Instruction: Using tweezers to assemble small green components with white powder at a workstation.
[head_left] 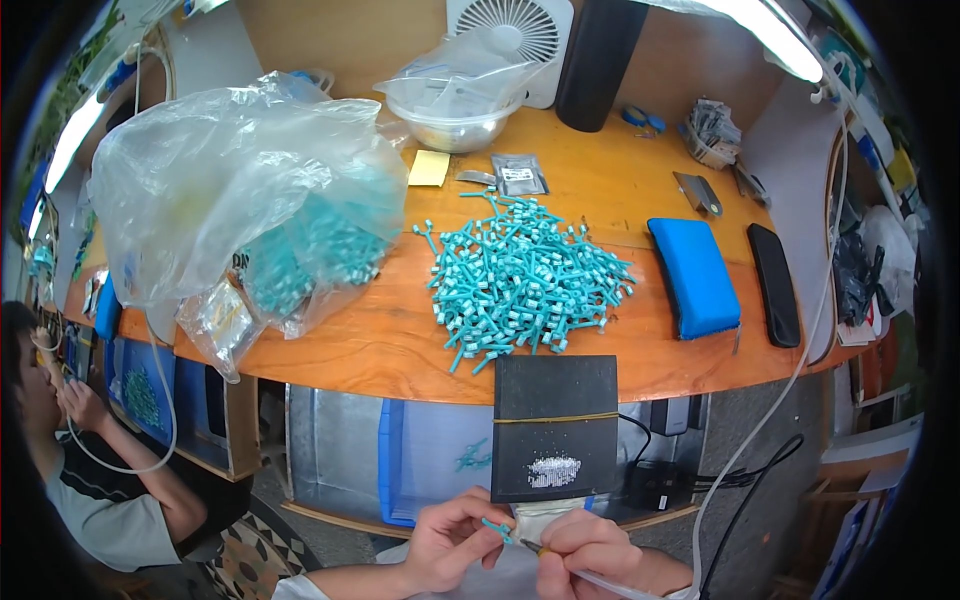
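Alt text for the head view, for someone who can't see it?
The left hand holds a small teal stemmed piece while the right hand holds a thin pointed tool beside it. Beyond them, a black board bears tiny pale bits, and a heap of teal pieces lies on the wooden table.

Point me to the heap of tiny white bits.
In the head view, the white bits lie low, right of centre, on the black board, between its yellowish band and the right hand.
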